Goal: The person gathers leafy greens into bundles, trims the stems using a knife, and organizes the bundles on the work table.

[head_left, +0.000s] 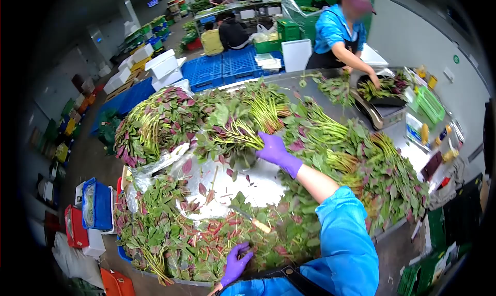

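Observation:
My right hand (276,152), in a purple glove, is wrapped round the stem ends of a bunch of leafy greens (232,133) over the middle of the metal table (217,187). Low in the view, my left hand (236,262), also gloved in purple, has its fingers apart and curved, with nothing in them, beside cut stems and loose leaves (212,239). A knife (258,224) with a pale wooden handle lies among the leaves between my hands. More bunches (330,130) with green and reddish leaves lie to the right of my right hand.
A big heap of greens (155,123) stands at the left. Across the table a person in blue (333,32) handles greens on a scale (380,115). A green basket (430,104) is at the right, blue pallets (222,68) lie behind, and blue and red crates (97,205) stand at the left.

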A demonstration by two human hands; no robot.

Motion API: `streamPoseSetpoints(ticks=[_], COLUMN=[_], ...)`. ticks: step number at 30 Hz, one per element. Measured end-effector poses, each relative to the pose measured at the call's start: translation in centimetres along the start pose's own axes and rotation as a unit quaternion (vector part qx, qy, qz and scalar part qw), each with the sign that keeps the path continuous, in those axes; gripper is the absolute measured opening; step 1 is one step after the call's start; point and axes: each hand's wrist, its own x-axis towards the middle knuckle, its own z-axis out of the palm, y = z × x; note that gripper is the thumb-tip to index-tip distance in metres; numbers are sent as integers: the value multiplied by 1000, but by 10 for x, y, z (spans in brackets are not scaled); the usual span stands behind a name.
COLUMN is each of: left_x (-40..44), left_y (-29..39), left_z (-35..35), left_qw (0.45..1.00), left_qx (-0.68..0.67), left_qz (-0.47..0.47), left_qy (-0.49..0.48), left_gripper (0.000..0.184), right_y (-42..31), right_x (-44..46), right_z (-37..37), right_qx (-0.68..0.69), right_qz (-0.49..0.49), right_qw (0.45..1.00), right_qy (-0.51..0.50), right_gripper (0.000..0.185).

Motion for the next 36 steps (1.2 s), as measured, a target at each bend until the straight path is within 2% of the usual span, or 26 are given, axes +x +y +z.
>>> streamPoseSetpoints(ticks=[1,3,4,5,7,10,11,13,14,15,17,18,20,21,23,25,26,27,28,30,31,32,33,34,35,36], left_x=[2,7,11,14,20,37,41,47,51,56,56,59,60,59,53,37,29,14,11,-11,-22,-26,-42,-53,-65,-70], left_y=[1,-6,-11,-17,-1,11,5,-6,-2,-5,-13,-11,-3,2,16,20,-6,46,-11,4,-5,-18,-26,-53,-49,-56], left_z=[1,-2,-3,-8,-6,-11,-13,-15,-14,-15,-12,-13,-11,-11,-15,-26,-37,-39,-63,-80,-95,-118,-137,-160,-176,-198], left_qw=[1000,999,998,996,997,998,998,996,991,991,991,991,991,992,993,992,989,983,974,954,956,906,853,835,793,754], left_qx=[-13,-8,-13,-53,-31,11,12,-12,-10,-12,-25,-68,-66,-53,-23,8,1,113,182,255,243,350,457,460,527,550], left_qz=[-1,-12,13,-61,-37,-21,-21,-58,-102,-97,-96,-95,-87,-83,-74,-71,-58,-68,43,56,58,174,147,148,56,40], left_qy=[18,44,58,45,58,49,61,72,82,91,88,65,72,79,94,107,140,128,128,150,153,164,204,262,301,356], left_gripper=[41,40,36,43,41,38,38,37,35,35,33,31,31,31,31,31,34,31,37,34,32,34,40,51,60,71], right_y=[2,4,8,15,36,103,142,225,209,207,206,193,164,157,133,98,82,63,44,24,-5,-19,-40,-53,-60,-65], right_x=[27,79,101,122,155,195,210,231,226,230,229,225,216,214,207,184,169,152,133,89,65,40,16,-8,-33,-55], right_z=[-1,-4,0,5,20,67,90,143,121,123,120,107,77,70,51,32,26,22,17,18,8,7,0,-1,2,2], right_qx=[7,-48,-63,-55,-116,-232,-271,-329,-316,-313,-351,-358,-332,-340,-303,-314,-248,-177,-140,-87,-92,-48,-35,-16,-13,-12], right_qz=[-10,-134,-193,-200,-339,-265,-251,-119,-15,-25,-44,-53,-12,-18,-80,-106,-133,-162,-201,-288,-249,-268,-258,-274,-269,-263], right_qw=[1000,990,979,978,934,934,928,935,940,941,928,925,931,928,935,928,940,946,942,920,912,909,902,897,891,890], right_qy=[-1,-22,-11,-7,6,-59,-54,-55,-130,-128,-115,-116,-152,-149,-166,-169,-192,-219,-230,-250,-313,-317,-345,-347,-366,-373], right_gripper=[49,46,45,45,43,44,38,24,26,26,48,48,75,75,93,88,85,82,72,65,64,62,61,60,58,57])
